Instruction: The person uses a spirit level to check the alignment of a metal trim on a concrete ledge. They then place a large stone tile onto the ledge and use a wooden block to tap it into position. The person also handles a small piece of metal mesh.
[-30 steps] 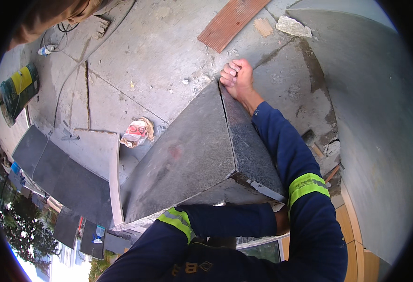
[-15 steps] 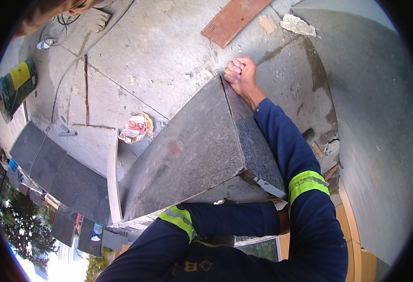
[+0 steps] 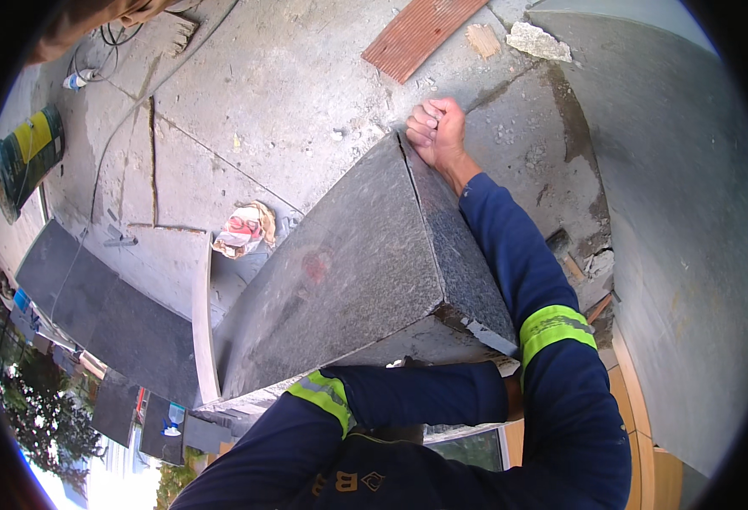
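Observation:
A dark grey speckled stone slab (image 3: 331, 272) stands in front of me, its broad top toward the left. A narrower stone piece (image 3: 467, 255) meets it along a dark open joint on the right. My right hand (image 3: 436, 132) is closed in a fist against the far end of that narrower piece, beside the joint's far corner. Nothing shows between its curled fingers. My left forearm (image 3: 425, 395) lies across the near side of the stone. Only a strip of my left wrist (image 3: 514, 398) shows; the hand itself is hidden behind my right arm.
A crumpled paper bag (image 3: 246, 229) and a pale wooden strip (image 3: 204, 319) are left of the slab. Further left are a dark bucket with a yellow band (image 3: 29, 161) and dark slabs (image 3: 127, 314). A reddish grooved board (image 3: 420, 38) lies ahead; a curved grey wall (image 3: 680, 212) rises right.
Almost everything holds still. The view has shifted very slightly, and my right fist remains at the far end of the stone.

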The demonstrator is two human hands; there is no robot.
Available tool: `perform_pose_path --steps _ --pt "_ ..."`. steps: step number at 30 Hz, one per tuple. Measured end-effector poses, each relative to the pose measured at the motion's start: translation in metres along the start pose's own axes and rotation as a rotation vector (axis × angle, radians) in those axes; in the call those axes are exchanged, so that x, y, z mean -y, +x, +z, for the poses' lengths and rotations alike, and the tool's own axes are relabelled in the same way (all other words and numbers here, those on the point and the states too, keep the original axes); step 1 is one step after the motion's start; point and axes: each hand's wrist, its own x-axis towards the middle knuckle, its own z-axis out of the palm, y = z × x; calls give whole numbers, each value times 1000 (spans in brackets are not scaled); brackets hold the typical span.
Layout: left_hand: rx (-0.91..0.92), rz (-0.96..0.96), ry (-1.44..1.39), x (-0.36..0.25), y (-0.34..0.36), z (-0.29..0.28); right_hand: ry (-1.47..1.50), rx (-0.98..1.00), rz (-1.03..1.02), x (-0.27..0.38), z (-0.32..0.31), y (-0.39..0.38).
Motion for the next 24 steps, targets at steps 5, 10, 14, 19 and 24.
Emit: perform_pose_path --steps 5,10,14,19,24 --pt "-3 11 -7 -2 -2 2 -48 63 -12 -5 -7 3" --pt "23 7 -14 -3 1 11 -29 -6 -223 37 10 -1" --pt "40 7 -31 -4 -1 15 -136 1 -143 19 4 -4" --pt "39 1 -33 -5 -9 22 -78 78 -39 -12 -10 -3" --pt "37 31 -57 -9 -33 53 -343 -45 -25 0 4 -27"
